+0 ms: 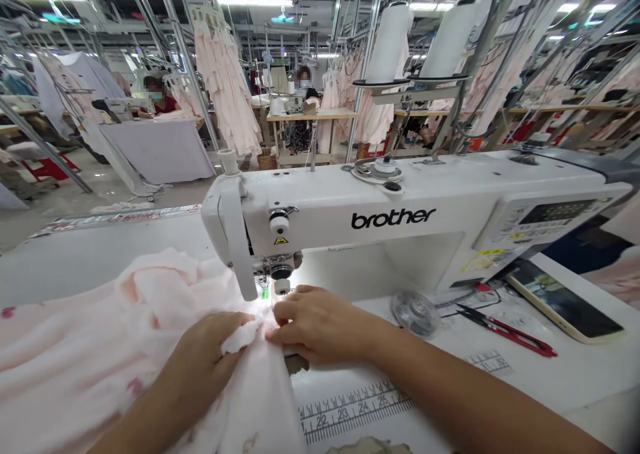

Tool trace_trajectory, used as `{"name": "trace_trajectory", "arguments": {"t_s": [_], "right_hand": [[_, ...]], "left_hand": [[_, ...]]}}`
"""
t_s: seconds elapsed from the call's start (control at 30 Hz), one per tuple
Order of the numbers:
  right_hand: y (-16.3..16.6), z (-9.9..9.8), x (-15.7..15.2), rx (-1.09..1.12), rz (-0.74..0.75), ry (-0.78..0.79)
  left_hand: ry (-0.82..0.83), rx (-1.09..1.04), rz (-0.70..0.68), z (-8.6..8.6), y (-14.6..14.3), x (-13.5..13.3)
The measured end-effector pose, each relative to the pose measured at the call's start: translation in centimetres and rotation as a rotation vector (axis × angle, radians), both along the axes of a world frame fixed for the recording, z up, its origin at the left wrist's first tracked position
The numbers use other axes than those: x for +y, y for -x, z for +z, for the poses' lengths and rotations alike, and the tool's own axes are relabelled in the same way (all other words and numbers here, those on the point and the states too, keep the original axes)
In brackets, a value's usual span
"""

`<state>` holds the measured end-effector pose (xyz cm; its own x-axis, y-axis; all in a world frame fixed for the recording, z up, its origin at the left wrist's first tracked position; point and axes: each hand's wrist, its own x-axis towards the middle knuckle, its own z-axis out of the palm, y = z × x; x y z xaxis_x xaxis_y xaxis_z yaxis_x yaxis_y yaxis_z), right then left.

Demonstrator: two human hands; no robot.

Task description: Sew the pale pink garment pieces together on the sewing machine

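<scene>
A white sewing machine (pixel 320 207) stands in front of me, its lamp lighting the needle area. Pale pink fabric (pixel 270 387) runs under the needle and spreads in loose folds to the left. My left hand (pixel 210 347) is closed on a bunched edge of this fabric, just left of the presser foot. On the other side, my right hand (pixel 315 324) pinches the fabric close to the needle, thumb and forefinger near each other. The fingertips of my left hand are partly hidden by the cloth.
Right of the needle lie a clear round plastic piece (pixel 415 313), red-handled thread snips (pixel 515 331) and a phone (pixel 567 297). A ruler scale (pixel 355 411) runs along the table's front. Thread cones (pixel 390 44) stand above the machine. Two people work at machines behind.
</scene>
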<state>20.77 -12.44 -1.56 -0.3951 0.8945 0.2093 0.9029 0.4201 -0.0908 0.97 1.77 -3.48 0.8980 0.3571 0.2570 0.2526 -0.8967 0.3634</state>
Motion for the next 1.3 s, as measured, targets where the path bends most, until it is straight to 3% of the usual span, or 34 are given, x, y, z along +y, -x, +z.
{"name": "trace_trajectory", "arguments": {"t_s": [0.1, 0.27, 0.43, 0.53, 0.7, 0.8, 0.97, 1.3], "right_hand": [[-0.9, 0.5, -0.1, -0.04, 0.083, -0.004], [-0.8, 0.1, -0.1, -0.038, 0.194, -0.052], [0.3, -0.2, -0.4, -0.134, 0.191, -0.033], [0.7, -0.1, -0.5, -0.172, 0.198, -0.033], [0.8, 0.0, -0.5, -0.183, 0.176, -0.006], [0.7, -0.1, -0.5, -0.171, 0.175, -0.008], [0.5, -0.4, -0.6, -0.135, 0.174, 0.002], [0.6, -1.1, -0.5, -0.039, 0.035, 0.004]], "left_hand": [[-0.022, 0.011, -0.052, 0.2, 0.0, 0.1], [-0.239, -0.087, -0.263, 0.6, 0.1, -0.2], [-0.35, -0.106, -0.377, 1.0, -0.1, -0.9], [-0.316, -0.17, -0.451, 0.9, -0.2, -0.7], [-0.003, -0.138, -0.327, 0.9, -0.3, 0.0], [0.103, -0.043, -0.331, 1.1, -0.6, 0.1], [0.057, -0.018, -0.425, 1.2, -0.6, -0.3], [-0.087, 0.02, -0.372, 1.1, -1.4, 1.0]]}}
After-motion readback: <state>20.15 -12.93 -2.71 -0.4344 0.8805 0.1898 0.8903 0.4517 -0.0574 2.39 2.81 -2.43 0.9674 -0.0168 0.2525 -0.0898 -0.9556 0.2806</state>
